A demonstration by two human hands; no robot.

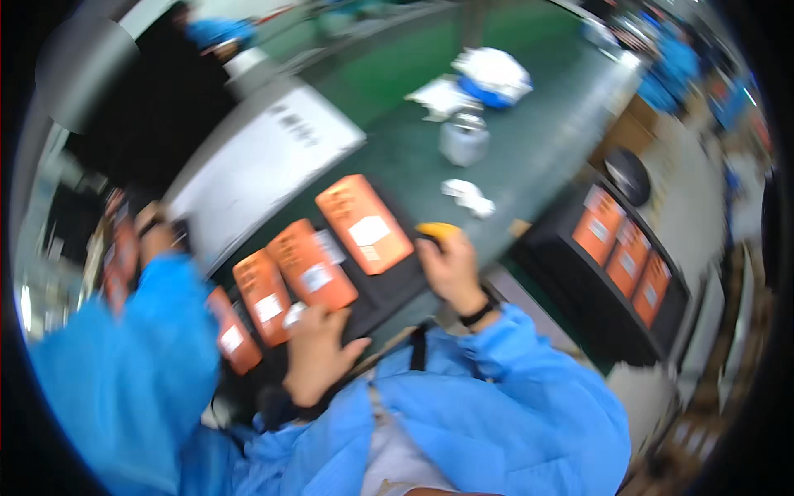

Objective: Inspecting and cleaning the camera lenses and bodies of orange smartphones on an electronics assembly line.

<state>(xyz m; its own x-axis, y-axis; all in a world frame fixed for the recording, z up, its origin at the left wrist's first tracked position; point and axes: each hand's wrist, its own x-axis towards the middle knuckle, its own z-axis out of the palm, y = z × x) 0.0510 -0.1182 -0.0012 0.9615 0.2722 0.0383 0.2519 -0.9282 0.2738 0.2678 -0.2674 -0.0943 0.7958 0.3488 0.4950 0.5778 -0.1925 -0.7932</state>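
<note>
Several orange phone-shaped panels with cutouts at one end and white labels lie in a slanting row on a black tray. My left hand rests palm down at the near end of the middle orange panel, thumb spread to the right. By its fingertips is a small white patch, too blurred to name. To the right, my right hand grips a yellow and black object, mostly hidden by the fingers. It is beside the rightmost orange panel.
On the green table are a silver-topped bottle, crumpled white cloth and a white bundle. A black case of orange panels stands right. At left, a co-worker's blue sleeve reaches in near a white board.
</note>
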